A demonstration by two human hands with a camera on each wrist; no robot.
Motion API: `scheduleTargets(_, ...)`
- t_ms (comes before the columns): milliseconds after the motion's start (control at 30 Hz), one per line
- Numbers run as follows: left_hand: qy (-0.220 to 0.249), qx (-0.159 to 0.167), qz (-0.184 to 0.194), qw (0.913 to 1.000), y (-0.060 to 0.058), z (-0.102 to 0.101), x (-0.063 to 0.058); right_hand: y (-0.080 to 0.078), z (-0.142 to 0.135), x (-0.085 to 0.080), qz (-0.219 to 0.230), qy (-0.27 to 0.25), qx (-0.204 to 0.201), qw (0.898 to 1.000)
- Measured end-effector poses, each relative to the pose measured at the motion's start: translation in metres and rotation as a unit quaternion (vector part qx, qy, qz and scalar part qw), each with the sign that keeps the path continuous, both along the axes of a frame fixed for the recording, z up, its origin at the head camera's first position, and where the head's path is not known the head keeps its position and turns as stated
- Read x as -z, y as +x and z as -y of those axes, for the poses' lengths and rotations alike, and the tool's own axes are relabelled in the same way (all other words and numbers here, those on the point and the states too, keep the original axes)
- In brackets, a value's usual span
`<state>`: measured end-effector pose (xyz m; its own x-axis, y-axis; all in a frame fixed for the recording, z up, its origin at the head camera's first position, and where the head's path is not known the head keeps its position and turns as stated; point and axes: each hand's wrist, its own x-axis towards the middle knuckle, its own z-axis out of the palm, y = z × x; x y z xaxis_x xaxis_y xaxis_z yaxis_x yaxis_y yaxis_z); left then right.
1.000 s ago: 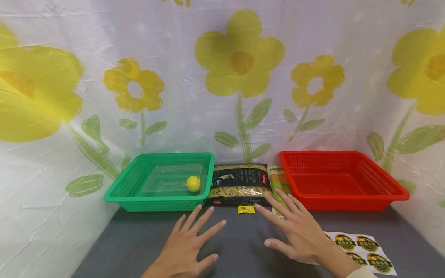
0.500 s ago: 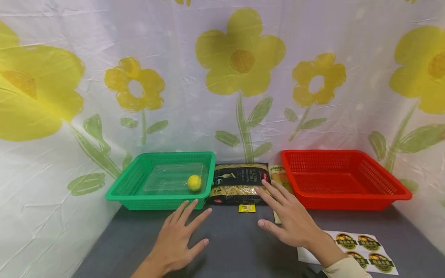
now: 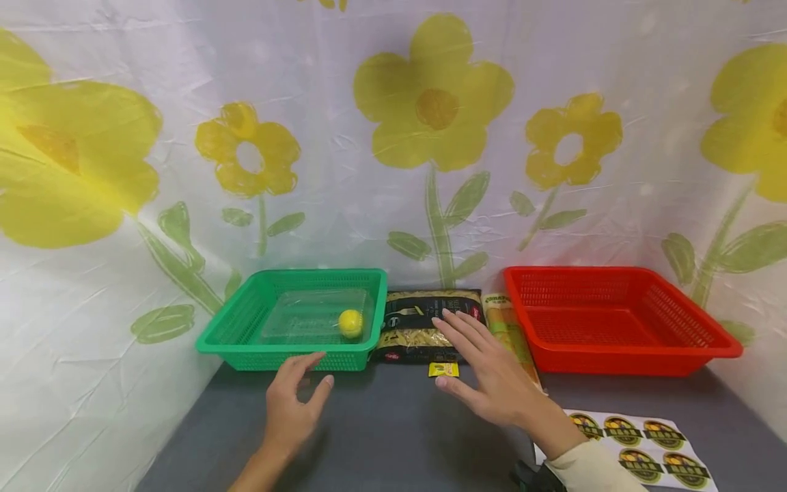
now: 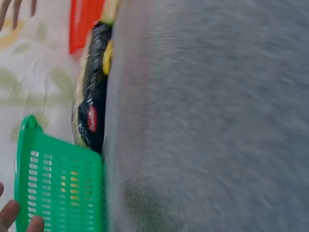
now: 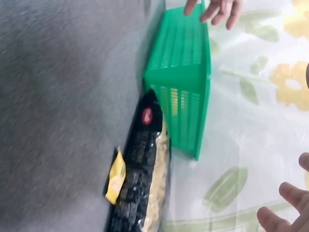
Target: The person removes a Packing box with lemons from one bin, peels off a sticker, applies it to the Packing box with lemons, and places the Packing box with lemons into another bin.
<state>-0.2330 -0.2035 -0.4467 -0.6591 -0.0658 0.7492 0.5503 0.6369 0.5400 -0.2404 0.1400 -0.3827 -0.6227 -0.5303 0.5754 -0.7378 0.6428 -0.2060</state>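
My left hand [image 3: 292,403] hovers over the dark table before the green basket [image 3: 289,361], thumb and fingers apart with nothing between them. In that basket lie a clear plastic container [image 3: 307,307] and a yellow ball [image 3: 350,323]. My right hand [image 3: 492,372] is raised with fingers extended and holds nothing; it overlaps a black pasta bag [image 3: 406,339] in the head view. A small yellow packet [image 3: 444,370] lies just in front of that bag. In the right wrist view, fingertips [image 5: 273,220] of the right hand show at the lower right.
A red basket [image 3: 621,361] stands at the back right. Between it and the pasta bag lies a flat green and orange packet [image 3: 510,335]. A sheet of round stickers [image 3: 639,444] is on the table [image 3: 381,430] at right. A flowered curtain [image 3: 344,225] hangs behind.
My left hand has moved left, its fingers less spread and more bent. My right hand has shifted slightly up and to the left, its fingers closer together. The objects keep their places.
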Motion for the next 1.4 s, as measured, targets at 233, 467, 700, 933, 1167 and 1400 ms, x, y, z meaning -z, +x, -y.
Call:
scheduleTargets(233, 0.177, -0.100, 0.009, 0.9792, -0.011, 0.005, 0.009, -0.008, 0.022, -0.002, 0.019, -0.008, -0.029, 0.999)
scheduleTargets(467, 0.327, -0.098, 0.056, 0.9381, -0.028, 0.010, 0.013, -0.016, 0.049, -0.006, 0.026, -0.021, -0.071, 0.997)
scheduleTargets(700, 0.529, 0.033, 0.091, 0.8430, -0.047, 0.020, 0.017, -0.021, 0.069, -0.007, 0.028, -0.021, -0.086, 0.996)
scheduleTargets(933, 0.639, 0.113, 0.134, 0.7490, -0.054, 0.028, 0.018, -0.026, 0.072, -0.004, 0.062, -0.028, -0.074, 0.995)
scheduleTargets(1167, 0.667, 0.152, 0.129, 0.7183, -0.058, 0.033, 0.014, -0.037, 0.080, -0.008, 0.133, -0.070, -0.074, 0.986)
scheduleTargets(1400, 0.685, 0.161, 0.119, 0.7010, -0.060, 0.034, 0.017, -0.048, 0.096, -0.016, 0.238, -0.131, -0.062, 0.960)
